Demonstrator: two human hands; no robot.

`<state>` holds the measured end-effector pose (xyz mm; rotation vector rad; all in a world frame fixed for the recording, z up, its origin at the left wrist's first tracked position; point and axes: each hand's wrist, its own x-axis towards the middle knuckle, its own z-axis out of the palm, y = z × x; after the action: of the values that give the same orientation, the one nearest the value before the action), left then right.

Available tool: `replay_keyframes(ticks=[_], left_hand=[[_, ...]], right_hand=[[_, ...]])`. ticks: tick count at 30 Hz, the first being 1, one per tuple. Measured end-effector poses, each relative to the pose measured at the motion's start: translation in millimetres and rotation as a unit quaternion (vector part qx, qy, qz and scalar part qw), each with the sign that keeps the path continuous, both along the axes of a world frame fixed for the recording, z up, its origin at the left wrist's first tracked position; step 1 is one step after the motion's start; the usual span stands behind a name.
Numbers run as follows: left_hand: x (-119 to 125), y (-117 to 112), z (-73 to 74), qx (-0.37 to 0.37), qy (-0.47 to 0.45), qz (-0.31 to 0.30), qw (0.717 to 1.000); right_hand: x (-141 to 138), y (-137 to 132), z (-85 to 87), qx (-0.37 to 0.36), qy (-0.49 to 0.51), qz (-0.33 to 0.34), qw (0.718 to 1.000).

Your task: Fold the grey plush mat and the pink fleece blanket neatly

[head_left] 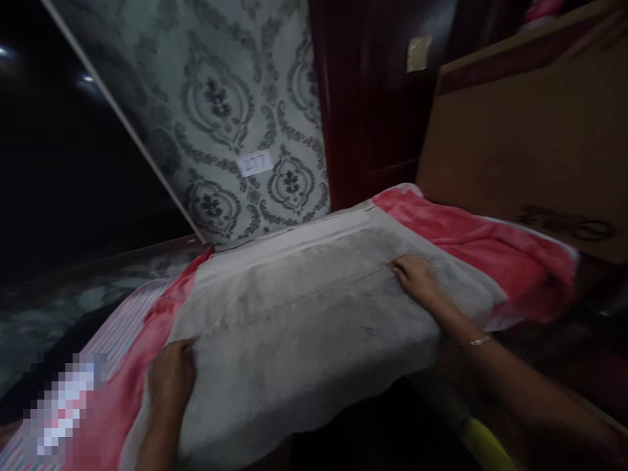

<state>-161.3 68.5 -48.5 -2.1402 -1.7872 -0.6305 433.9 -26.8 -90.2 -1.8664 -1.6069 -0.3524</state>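
A grey plush cloth (304, 340) lies spread over a flat surface, its near edge hanging down in front. My left hand (171, 369) is closed on the cloth at its left side, fingers curled in a pinch. Toward the right, my right hand (415, 278) also pinches the cloth, where a fold line runs across between both hands. Beneath the grey cloth, a pink-red fleece blanket (471, 248) sticks out at both sides. A pale strip (289, 235) shows along the far edge of the grey cloth.
A large cardboard box (530, 144) stands at the right. Behind are a patterned wall (265, 85) with a number label (255, 163) and a dark red door (367, 98). A dark screen-like panel (88, 163) is on the left. Something yellow-green (485, 445) lies below my right arm.
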Motion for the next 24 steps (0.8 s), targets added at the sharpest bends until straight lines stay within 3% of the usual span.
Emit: replay_keyframes(ticks=[5, 11, 18, 20, 24], left_hand=[[0, 5, 5.3, -0.015, -0.015, -0.018, 1.0], [-10, 6, 6.7, -0.039, -0.06, -0.032, 0.997], [-27, 2, 13.0, -0.079, -0.014, -0.011, 0.997], [-24, -4, 16.4, -0.062, -0.01, 0.0, 0.998], [-13, -19, 16.9, 0.054, -0.016, 0.042, 0.998]], right_hand=[[12, -1, 11.9, -0.03, 0.008, 0.016, 0.999], [53, -20, 15.4, -0.054, -0.026, 0.022, 0.998], [73, -21, 16.3, -0.096, -0.044, 0.006, 0.994], [70, -19, 15.3, -0.089, -0.04, -0.021, 0.995], [64, -23, 9.8, -0.004, -0.035, -0.078, 0.996]])
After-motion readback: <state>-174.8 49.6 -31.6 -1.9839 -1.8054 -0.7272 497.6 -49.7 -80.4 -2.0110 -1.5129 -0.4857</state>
